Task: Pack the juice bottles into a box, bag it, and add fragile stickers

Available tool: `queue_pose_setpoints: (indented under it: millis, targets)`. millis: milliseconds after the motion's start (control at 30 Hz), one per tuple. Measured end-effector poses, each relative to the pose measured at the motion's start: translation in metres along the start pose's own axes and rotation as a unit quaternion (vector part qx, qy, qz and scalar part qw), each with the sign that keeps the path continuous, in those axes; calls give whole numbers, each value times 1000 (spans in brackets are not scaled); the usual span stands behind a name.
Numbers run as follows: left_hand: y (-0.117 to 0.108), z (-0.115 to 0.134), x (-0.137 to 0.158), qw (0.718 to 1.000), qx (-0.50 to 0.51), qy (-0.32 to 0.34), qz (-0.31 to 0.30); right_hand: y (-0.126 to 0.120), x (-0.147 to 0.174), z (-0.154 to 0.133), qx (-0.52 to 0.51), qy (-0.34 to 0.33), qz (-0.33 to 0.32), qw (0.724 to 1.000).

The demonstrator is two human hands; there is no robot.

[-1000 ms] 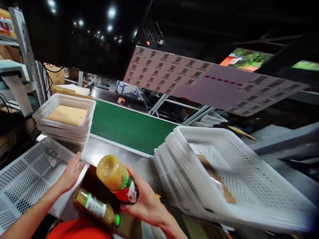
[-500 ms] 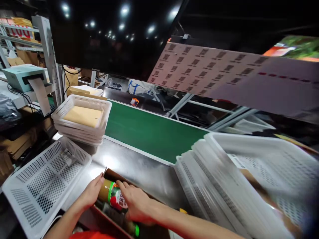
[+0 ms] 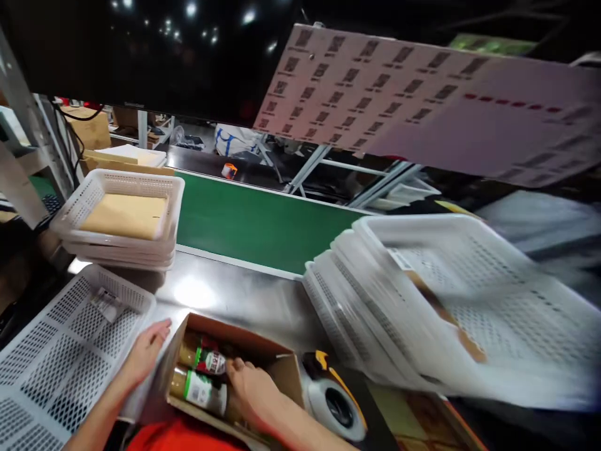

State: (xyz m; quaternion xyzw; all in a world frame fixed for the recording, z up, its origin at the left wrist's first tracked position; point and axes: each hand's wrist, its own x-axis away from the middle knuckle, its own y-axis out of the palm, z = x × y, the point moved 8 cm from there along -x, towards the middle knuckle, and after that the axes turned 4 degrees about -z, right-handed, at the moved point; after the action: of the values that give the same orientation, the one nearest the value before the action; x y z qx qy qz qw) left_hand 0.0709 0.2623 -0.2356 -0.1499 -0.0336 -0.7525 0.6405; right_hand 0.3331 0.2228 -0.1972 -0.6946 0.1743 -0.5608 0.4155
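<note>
step: I'm seating bottles [image 3: 201, 376] in box [image 3: 282, 363] on surface [image 3: 244, 294] | right hand [image 3: 251, 391] loose-open, resting on them | left hand [image 3: 145, 354] flat, steadying box wall | next: likely needs hands withdrawn, flaps shut

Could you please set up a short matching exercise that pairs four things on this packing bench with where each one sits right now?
Things:
1. red-label bottle
2. tape dispenser
3. tan envelope
4. left hand

Places:
A. in the top basket of the stack at back left
B. on the outer left wall of the cardboard box
C. lying inside the box
D. just right of the box

Pairs: 1-C, 2-D, 3-A, 4-B
</note>
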Motion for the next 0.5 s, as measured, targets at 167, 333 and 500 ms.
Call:
queue_pose_setpoints:
  millis: [167, 333, 500]
  targets:
    - [-119, -1, -14, 971, -76, -17, 228, -22, 79, 43, -284, -49, 179, 941]
    - [-60, 26, 9, 991, -65, 46, 111, 38, 163, 111, -393, 228, 532, 715]
    - [32, 49, 38, 990, -99, 102, 16, 103, 117, 90, -526, 197, 395, 727]
